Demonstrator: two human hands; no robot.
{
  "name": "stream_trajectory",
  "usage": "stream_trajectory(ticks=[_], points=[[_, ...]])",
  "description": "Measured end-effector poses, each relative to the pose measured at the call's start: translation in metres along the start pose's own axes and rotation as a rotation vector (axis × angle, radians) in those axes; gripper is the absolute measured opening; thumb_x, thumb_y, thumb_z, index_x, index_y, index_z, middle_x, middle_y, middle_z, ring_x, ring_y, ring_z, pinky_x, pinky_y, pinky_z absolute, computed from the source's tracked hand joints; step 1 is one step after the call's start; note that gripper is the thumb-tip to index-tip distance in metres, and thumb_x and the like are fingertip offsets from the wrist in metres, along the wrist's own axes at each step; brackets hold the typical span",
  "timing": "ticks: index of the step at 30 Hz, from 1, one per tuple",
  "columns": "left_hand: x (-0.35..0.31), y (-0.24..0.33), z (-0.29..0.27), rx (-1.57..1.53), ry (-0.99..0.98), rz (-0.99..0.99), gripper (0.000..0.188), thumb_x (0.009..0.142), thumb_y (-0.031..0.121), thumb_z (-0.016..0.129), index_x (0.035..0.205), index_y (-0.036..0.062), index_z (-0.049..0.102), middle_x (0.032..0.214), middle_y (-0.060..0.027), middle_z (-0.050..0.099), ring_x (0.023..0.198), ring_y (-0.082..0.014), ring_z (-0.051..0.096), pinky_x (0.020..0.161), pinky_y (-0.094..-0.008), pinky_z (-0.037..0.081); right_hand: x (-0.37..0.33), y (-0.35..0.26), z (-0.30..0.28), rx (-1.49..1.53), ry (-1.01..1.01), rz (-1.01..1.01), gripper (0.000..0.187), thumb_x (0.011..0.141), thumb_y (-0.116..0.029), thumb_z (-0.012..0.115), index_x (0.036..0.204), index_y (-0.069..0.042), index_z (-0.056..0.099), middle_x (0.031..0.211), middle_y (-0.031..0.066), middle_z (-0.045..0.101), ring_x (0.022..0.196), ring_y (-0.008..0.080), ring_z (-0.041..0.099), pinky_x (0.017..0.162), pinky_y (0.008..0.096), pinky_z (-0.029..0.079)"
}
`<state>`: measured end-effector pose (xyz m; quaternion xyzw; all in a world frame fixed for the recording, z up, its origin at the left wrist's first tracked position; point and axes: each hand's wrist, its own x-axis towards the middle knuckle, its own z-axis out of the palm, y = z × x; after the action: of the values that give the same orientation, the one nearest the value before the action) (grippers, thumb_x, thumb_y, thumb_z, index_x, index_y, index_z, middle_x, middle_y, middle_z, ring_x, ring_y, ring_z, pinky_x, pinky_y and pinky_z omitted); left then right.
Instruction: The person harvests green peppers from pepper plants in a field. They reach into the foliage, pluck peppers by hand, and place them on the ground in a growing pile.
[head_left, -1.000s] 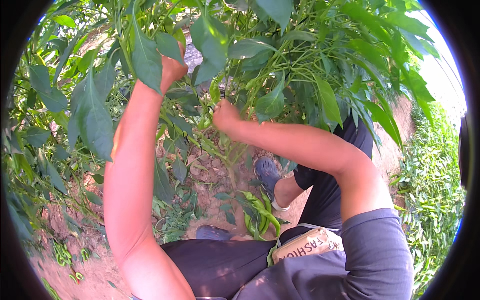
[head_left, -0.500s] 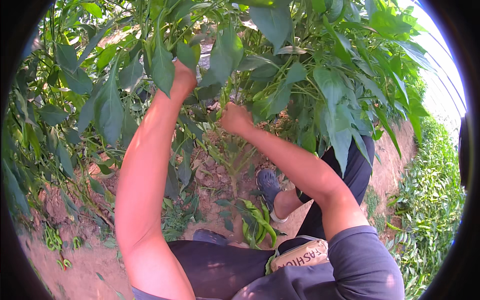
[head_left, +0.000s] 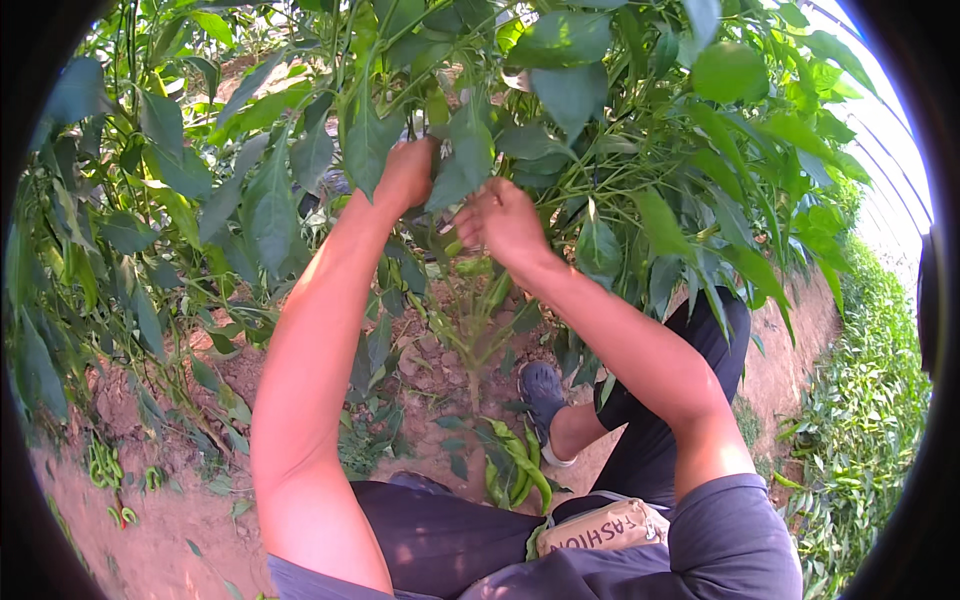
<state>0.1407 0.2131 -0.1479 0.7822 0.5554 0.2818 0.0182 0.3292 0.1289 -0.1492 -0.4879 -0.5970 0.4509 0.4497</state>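
My left hand (head_left: 408,172) reaches up into a leafy pepper plant (head_left: 472,345), its fingers hidden by foliage. Just right of it, my right hand (head_left: 505,222) is among the stems with its fingers bent but apart; nothing shows held in them. A hanging green leaf (head_left: 468,145) lies between the two hands. Below the right fingers, small pale green shapes show among the branches, too unclear to name. Several long green peppers (head_left: 520,462) lie in a pile on the soil by the plant's base, near my shoe (head_left: 541,388).
More pepper plants (head_left: 130,230) crowd the left side. Another pile of green peppers (head_left: 103,466) lies on the soil at lower left. A tan pouch (head_left: 605,525) rests at my waist. Low green plants (head_left: 870,400) line the right side, beyond a strip of bare soil (head_left: 785,325).
My left hand has moved right and slightly down. My right hand has shifted a little right and up, and its fist has loosened. Leaves sway and the view has tilted slightly.
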Motion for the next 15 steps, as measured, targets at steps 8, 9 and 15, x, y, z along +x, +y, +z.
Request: stream_trajectory(ticks=[8, 9, 15], points=[[0.003, 0.043, -0.083, -0.039, -0.372, -0.219, 0.058, 0.106, 0.056, 0.067, 0.109, 0.0001, 0.081, 0.121, -0.0217, 0.077, 0.1, -0.0358, 0.076, 0.087, -0.05, 0.06, -0.064, -0.154, -0.08, 0.397, -0.165, 0.061, 0.021, 0.114, -0.026, 0.045, 0.104, -0.01, 0.053, 0.071, 0.0017, 0.053, 0.054, 0.0109, 0.038, 0.051, 0.0286, 0.032], [-0.005, 0.05, -0.1, -0.143, -0.475, -0.248, 0.059, 0.107, 0.058, 0.066, 0.112, 0.0008, 0.081, 0.117, -0.0182, 0.077, 0.098, -0.0316, 0.074, 0.086, -0.0481, 0.059, -0.07, -0.165, -0.088, 0.444, -0.192, 0.048, 0.021, 0.114, -0.025, 0.042, 0.103, -0.01, 0.052, 0.07, 0.0013, 0.051, 0.053, 0.0104, 0.037, 0.05, 0.0283, 0.033], [-0.079, 0.083, -0.179, -0.378, -0.612, -0.06, 0.063, 0.11, 0.062, 0.061, 0.127, 0.0041, 0.078, 0.112, -0.0057, 0.078, 0.104, -0.0159, 0.068, 0.094, -0.0372, 0.055, -0.11, -0.199, -0.121, 0.704, -0.654, 0.076, 0.027, 0.115, -0.025, 0.038, 0.1, -0.008, 0.051, 0.069, 0.0025, 0.052, 0.048, 0.0122, 0.04, 0.043, 0.0283, 0.038]])
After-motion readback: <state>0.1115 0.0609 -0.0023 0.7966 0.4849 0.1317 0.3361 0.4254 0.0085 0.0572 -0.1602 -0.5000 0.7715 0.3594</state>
